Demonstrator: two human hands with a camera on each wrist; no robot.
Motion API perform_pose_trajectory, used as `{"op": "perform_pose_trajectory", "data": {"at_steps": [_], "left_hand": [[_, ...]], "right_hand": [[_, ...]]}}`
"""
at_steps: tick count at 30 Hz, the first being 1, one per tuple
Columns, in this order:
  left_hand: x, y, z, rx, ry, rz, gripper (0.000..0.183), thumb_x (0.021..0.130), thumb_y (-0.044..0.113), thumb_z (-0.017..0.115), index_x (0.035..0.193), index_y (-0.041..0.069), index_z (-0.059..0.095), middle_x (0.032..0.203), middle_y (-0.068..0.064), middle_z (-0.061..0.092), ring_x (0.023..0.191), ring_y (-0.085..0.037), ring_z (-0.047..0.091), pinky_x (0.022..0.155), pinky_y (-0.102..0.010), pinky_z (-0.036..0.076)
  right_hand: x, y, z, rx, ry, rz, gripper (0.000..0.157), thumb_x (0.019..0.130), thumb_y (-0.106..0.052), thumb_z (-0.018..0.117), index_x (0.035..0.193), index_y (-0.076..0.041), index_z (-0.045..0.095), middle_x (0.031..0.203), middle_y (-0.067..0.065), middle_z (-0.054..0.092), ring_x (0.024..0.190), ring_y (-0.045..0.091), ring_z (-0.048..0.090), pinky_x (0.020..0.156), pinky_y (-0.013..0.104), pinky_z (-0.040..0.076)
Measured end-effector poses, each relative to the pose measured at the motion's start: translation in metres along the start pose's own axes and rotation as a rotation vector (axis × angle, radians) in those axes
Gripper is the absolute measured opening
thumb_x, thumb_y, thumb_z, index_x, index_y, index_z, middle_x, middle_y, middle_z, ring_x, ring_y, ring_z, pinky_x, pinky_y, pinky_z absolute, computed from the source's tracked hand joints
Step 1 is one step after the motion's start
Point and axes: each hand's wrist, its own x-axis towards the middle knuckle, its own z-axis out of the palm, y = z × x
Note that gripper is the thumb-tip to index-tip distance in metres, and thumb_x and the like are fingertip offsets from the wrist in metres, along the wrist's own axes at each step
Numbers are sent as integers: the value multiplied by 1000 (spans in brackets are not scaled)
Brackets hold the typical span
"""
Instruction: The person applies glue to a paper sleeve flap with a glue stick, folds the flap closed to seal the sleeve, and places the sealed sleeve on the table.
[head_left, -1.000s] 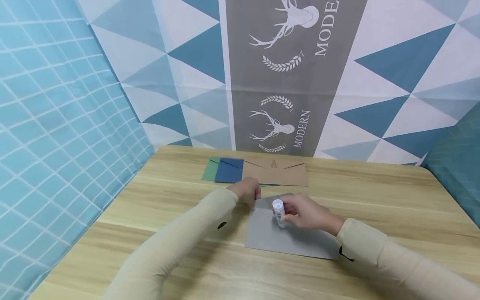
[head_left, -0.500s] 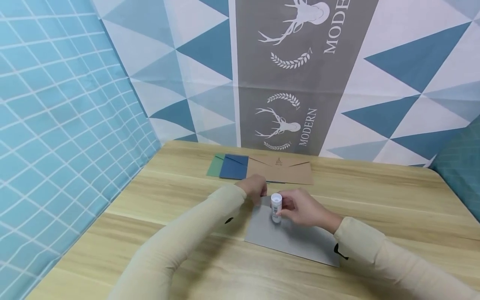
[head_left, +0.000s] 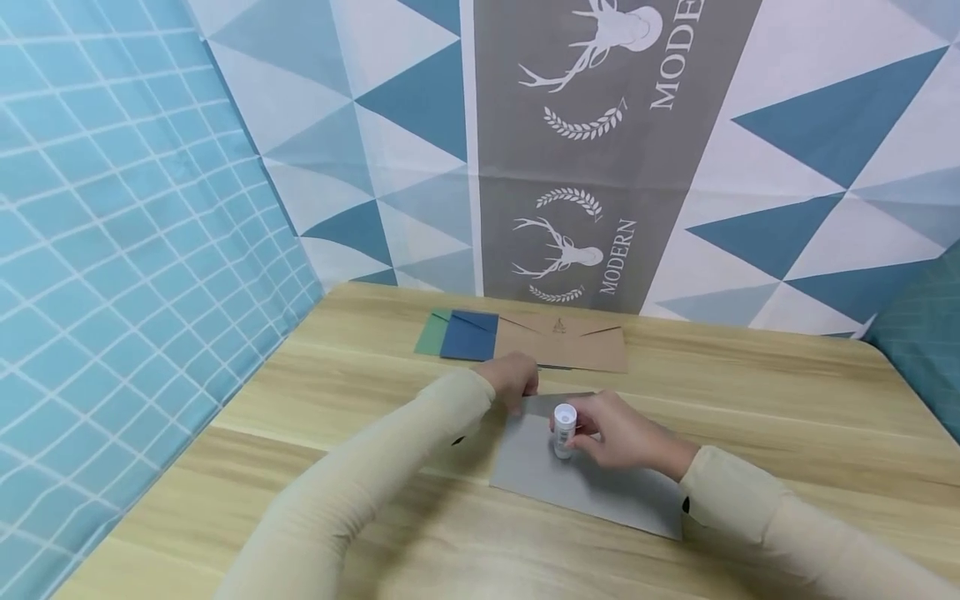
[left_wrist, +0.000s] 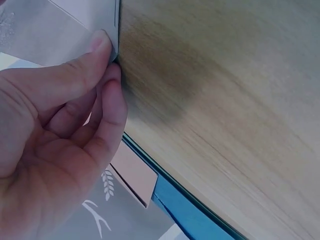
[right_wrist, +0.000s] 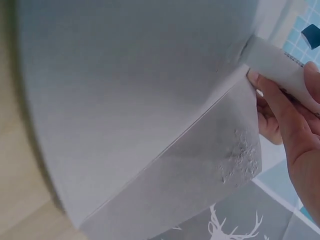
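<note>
A grey envelope [head_left: 585,492] lies on the table, its flap [right_wrist: 195,165] folded out on the far side. Between thumb and fingers, my right hand [head_left: 626,429] grips a white glue stick [head_left: 563,432] upright, its lower end right at the paper. In the right wrist view, lumpy glue smears [right_wrist: 241,156] mark the flap beyond a long crease. My left hand [head_left: 513,379] pinches the envelope's far left corner, thumb [left_wrist: 101,42] on top and a finger beneath, as the left wrist view shows.
Behind the hands lies a row of envelopes: a green one [head_left: 432,333], a dark blue one [head_left: 469,336] and a brown one [head_left: 570,343]. The wooden table [head_left: 360,392] meets a patterned backdrop [head_left: 420,208] at the back and blue checked cloth [head_left: 135,250] at the left.
The glue stick has shifted a little left, then back right and nearer over the envelope. My left hand keeps its pinch on the corner. The head view has turned slightly.
</note>
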Motion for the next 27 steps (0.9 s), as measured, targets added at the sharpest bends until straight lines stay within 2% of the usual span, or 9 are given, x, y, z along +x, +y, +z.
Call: {"op": "perform_pose_trajectory", "data": {"at_steps": [7, 16, 27], "left_hand": [[-1, 1, -4, -19, 13, -22, 16, 69, -3, 80, 75, 8, 70, 68, 4, 57, 66, -9, 48, 57, -18, 40], [-4, 0, -2, -75, 16, -40, 20, 71, 0, 81, 68, 10, 63, 67, 4, 54, 67, -11, 47, 58, -19, 38], [-4, -1, 2, -109, 27, -75, 18, 70, -1, 81, 69, 9, 66, 69, 4, 57, 68, -11, 49, 59, -19, 40]], "right_hand": [[-13, 4, -9, -4, 23, -12, 23, 80, 4, 70, 99, -7, 65, 94, 2, 71, 90, 8, 68, 78, 26, 59], [-38, 10, -12, -29, 70, -39, 25, 78, 8, 70, 97, -6, 64, 91, 2, 71, 88, -1, 64, 74, 23, 58], [-59, 19, -19, 2, 92, -34, 25, 78, 9, 70, 100, -1, 64, 94, 10, 72, 91, -2, 65, 74, 23, 59]]}}
